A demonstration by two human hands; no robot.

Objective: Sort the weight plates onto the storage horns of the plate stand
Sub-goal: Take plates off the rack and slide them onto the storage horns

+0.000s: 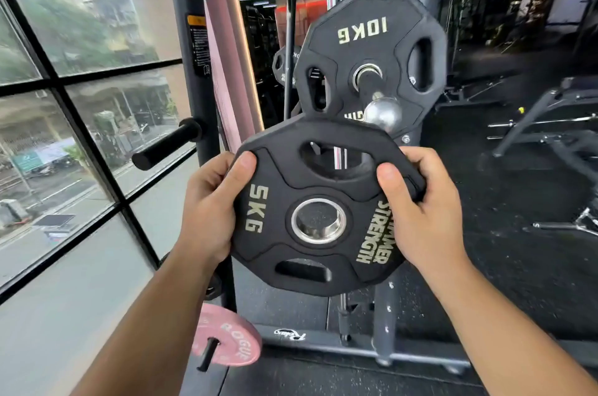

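Both my left hand [207,208] and right hand [424,208] grip the 5 kg plate [318,217] (unracked) below the horn [382,114] already holding the 10 kg plate [372,62]; the pink plate [226,340] sits lower.

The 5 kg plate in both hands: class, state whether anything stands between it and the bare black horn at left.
Nothing visible does. The 5 kg plate, gripped by the left hand and right hand, is just right of the bare horn, whose free end is uncovered. The 10 kg plate hangs on the chrome-tipped horn.
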